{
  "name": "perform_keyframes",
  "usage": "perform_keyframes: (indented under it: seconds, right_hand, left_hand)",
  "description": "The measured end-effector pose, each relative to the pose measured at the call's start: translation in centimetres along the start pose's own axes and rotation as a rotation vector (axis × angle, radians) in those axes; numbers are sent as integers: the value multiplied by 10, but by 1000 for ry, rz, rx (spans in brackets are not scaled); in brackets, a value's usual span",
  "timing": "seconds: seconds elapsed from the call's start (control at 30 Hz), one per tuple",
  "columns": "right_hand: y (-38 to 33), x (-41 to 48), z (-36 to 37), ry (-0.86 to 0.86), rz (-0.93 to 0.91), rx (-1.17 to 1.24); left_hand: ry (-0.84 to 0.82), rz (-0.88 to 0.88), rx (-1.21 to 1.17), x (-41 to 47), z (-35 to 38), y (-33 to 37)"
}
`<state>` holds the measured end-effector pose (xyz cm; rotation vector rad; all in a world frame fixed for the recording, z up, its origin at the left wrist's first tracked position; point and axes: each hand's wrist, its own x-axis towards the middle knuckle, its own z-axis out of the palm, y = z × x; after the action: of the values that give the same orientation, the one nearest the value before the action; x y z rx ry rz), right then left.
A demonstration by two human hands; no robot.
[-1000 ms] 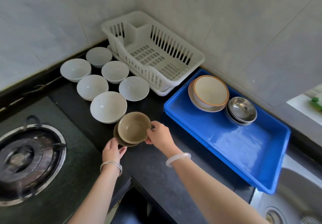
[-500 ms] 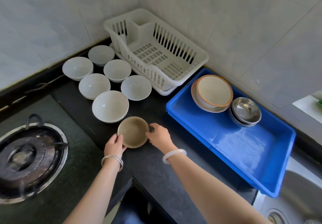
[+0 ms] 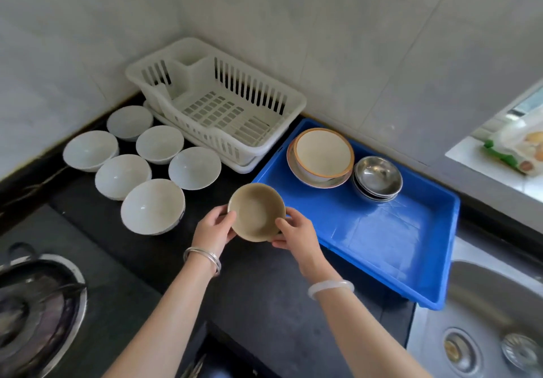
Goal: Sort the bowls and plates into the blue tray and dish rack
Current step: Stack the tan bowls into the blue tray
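Both hands hold a stack of brown-green bowls [image 3: 256, 211] above the black counter, just left of the blue tray [image 3: 390, 245]. My left hand [image 3: 213, 229] grips the stack's left rim and my right hand [image 3: 295, 235] its right rim. In the tray's far corner a cream bowl with an orange rim [image 3: 323, 153] sits on a plate, with stacked steel bowls [image 3: 377, 178] beside it. Several white bowls [image 3: 152, 205] stand on the counter to the left. The white dish rack [image 3: 220, 107] in the corner holds nothing.
A gas burner [image 3: 32, 307] is at the lower left. A steel sink [image 3: 493, 324] lies right of the tray. Tiled walls close off the back. A packet [image 3: 517, 148] lies on the window sill at the far right.
The brown-green bowls were brought together into one stack on the counter, then lifted by both hands and moved right toward the blue tray.
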<state>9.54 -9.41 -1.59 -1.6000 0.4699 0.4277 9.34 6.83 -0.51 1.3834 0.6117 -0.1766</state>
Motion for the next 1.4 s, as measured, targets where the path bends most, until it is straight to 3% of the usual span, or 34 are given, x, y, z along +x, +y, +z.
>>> perform_keyframes:
  seconds: [0.3,0.57,1.0,1.4]
  right_hand:
    - [-2,-16,-126,400,-64,247]
    - [43,-14,-209,754,73,353]
    - [57,36,-255,806,147,517]
    - [46,77,-277,818,143,591]
  left_hand:
    - [-362,33,242,-6,143,9]
    - [-554,-169,303,-16,263,-30]
    - [-457,-215,296,15,339,-87]
    - [-483,-191,250,30,373,-103]
